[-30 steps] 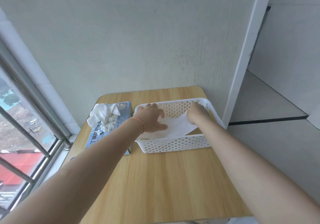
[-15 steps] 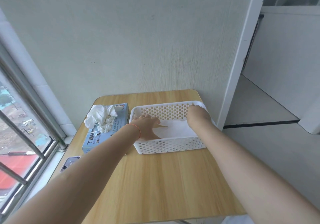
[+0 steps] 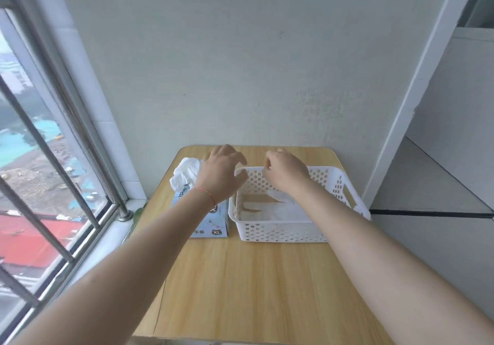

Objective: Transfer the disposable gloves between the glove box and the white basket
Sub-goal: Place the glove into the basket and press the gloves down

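Table edge point(image 3: 240, 304) nearest. One glove point(image 3: 280, 208) lies flat in the white basket point(image 3: 280, 231); more gloves point(image 3: 187, 175) bunch from the glove box point(image 3: 211, 224) beside it. Left hand point(image 3: 220, 175), right hand point(image 3: 286, 172) hover above, fingers loosely curled, empty. Best pinch one glove only, lift slowly.

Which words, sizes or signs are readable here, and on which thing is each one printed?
"XL": on the glove box, front lower corner, in a dark badge.
Chinese characters beside the badge and along the box's top: too blurred to read.
Basket, table: no text.
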The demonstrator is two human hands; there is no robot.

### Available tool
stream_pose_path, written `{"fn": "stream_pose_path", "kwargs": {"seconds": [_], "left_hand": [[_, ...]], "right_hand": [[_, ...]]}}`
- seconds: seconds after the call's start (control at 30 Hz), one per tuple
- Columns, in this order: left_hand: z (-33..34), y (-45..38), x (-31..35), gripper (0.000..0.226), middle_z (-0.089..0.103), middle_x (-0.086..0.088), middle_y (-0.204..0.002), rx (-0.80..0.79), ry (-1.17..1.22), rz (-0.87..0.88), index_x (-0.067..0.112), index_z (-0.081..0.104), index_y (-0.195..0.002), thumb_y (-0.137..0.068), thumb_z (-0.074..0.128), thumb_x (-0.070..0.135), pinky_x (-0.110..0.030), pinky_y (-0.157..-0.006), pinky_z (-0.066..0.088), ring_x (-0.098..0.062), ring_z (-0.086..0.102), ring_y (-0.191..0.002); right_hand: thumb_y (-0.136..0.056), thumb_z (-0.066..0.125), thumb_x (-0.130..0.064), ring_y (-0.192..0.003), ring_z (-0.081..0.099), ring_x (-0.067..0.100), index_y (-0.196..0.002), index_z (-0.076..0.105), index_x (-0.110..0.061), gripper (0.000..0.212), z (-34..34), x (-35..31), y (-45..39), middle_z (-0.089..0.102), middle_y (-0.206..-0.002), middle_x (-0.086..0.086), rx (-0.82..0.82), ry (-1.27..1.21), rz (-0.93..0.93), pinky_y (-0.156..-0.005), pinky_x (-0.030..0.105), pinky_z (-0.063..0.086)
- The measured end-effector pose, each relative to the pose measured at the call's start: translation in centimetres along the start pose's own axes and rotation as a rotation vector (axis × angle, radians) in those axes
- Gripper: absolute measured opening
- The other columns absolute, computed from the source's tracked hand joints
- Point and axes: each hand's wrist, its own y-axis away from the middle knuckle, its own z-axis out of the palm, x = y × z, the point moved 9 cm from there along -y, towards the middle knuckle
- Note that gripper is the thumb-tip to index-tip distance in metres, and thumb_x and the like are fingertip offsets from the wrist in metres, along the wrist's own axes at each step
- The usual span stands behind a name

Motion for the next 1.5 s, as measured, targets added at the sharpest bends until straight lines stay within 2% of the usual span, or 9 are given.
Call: {"fn": "stream_pose_path", "kwargs": {"seconds": [0.17, 0.3, 0.63, 0.8, 0.93, 1.03, 1.13, 1.23, 1.5], "left_hand": [[-2.4, 2.0, -8.3, 0.045, 0.048, -0.005, -0.133, 0.013, -0.1, -0.281, 0.024, 0.051, -0.132, -0.088, 0.058, 0.029, -0.038, -0.104, 0.032, -0.027, 0.041, -0.126], [-1.0, 3.9, -11.9, 0.057, 0.051, -0.007, -0.133, -0.141, 0.002, -0.371, 0.031, 0.04, -0.143, -0.089, 0.057, 0.03, -0.041, -0.099, 0.037, -0.03, 0.045, -0.124], [-2.2, 4.6, -15.5, 0.018, 0.067, 0.006, -0.091, 0.048, 0.171, -0.489, 0.024, 0.062, -0.102, -0.087, 0.057, 0.015, -0.027, -0.061, 0.044, -0.019, 0.062, -0.084], [-1.7, 4.6, -15.9, 0.016, 0.063, 0.003, -0.094, -0.07, 0.179, -0.527, 0.027, 0.063, -0.099, -0.086, 0.068, 0.035, -0.028, -0.066, 0.05, -0.019, 0.063, -0.083], [-1.8, 4.5, -16.2, 0.004, 0.067, 0.001, -0.096, -0.047, 0.154, -0.536, 0.027, 0.065, -0.084, -0.087, 0.064, 0.028, -0.025, -0.061, 0.046, -0.017, 0.06, -0.079], [-2.1, 4.3, -16.4, 0.021, 0.058, -0.001, -0.111, 0.03, 0.216, -0.522, 0.023, 0.062, -0.108, -0.089, 0.063, 0.028, -0.029, -0.071, 0.046, -0.02, 0.057, -0.093], [-1.7, 3.6, -16.3, 0.043, 0.053, -0.006, -0.125, 0.006, 0.281, -0.484, 0.023, 0.054, -0.133, -0.091, 0.062, 0.028, -0.033, -0.091, 0.044, -0.025, 0.052, -0.115], [-2.0, 3.2, -15.9, 0.021, 0.065, -0.003, -0.116, 0.027, 0.33, -0.464, 0.017, 0.071, -0.111, -0.094, 0.06, 0.023, -0.022, -0.084, 0.039, -0.019, 0.059, -0.108], [-5.0, 3.7, -15.5, 0.009, 0.065, 0.004, -0.099, 0.253, 0.466, -0.357, 0.019, 0.066, -0.096, -0.089, 0.068, 0.022, -0.002, -0.07, 0.035, -0.009, 0.055, -0.091]], "right_hand": [[-0.092, 0.048, -0.024, -0.094, 0.059, 0.026, -0.117, 0.05, -0.012, 0.028, 3.7, -6.5, -0.9, 0.059, -0.108, 0.006, -0.174, -0.242, -0.018, -0.079, 0.037, 0.051], [-0.089, 0.049, -0.021, -0.089, 0.063, 0.027, -0.13, 0.041, -0.013, 0.042, 5.9, -8.1, -1.2, 0.06, -0.107, 0.008, -0.284, -0.281, 0.072, -0.073, 0.037, 0.052], [-0.091, 0.047, -0.014, -0.094, 0.055, 0.022, -0.116, 0.054, -0.017, 0.026, 4.4, -10.4, -3.3, 0.057, -0.119, 0.005, -0.079, -0.145, -0.016, -0.074, 0.032, 0.047], [-0.093, 0.052, -0.02, -0.104, 0.057, 0.022, -0.131, 0.052, -0.026, 0.039, 5.6, -12.6, -3.8, 0.042, -0.133, 0.006, -0.134, -0.221, -0.086, -0.085, 0.034, 0.05], [-0.09, 0.059, -0.02, -0.09, 0.052, 0.016, -0.098, 0.064, -0.022, 0.01, 5.7, -13.3, -4.0, 0.051, -0.119, 0.004, -0.133, -0.201, -0.106, -0.08, 0.03, 0.045], [-0.088, 0.059, -0.014, -0.089, 0.052, 0.015, -0.083, 0.06, -0.021, 0.009, 5.5, -13.3, -4.0, 0.056, -0.116, 0.004, -0.113, -0.17, -0.114, -0.077, 0.029, 0.045], [-0.091, 0.055, -0.016, -0.092, 0.054, 0.017, -0.106, 0.06, -0.018, 0.016, 4.8, -13.7, -4.1, 0.055, -0.12, 0.003, -0.064, -0.244, -0.122, -0.074, 0.03, 0.046], [-0.093, 0.057, -0.019, -0.11, 0.054, 0.021, -0.13, 0.054, -0.024, 0.037, 5.1, -14.9, -4.2, 0.05, -0.131, 0.005, -0.109, -0.288, -0.164, -0.086, 0.032, 0.047], [-0.088, 0.066, -0.025, -0.08, 0.054, 0.009, -0.084, 0.065, -0.022, 0.006, 2.8, -15.4, -4.5, 0.058, -0.099, 0.0, 0.089, -0.528, -0.151, -0.068, 0.021, 0.039]]}}
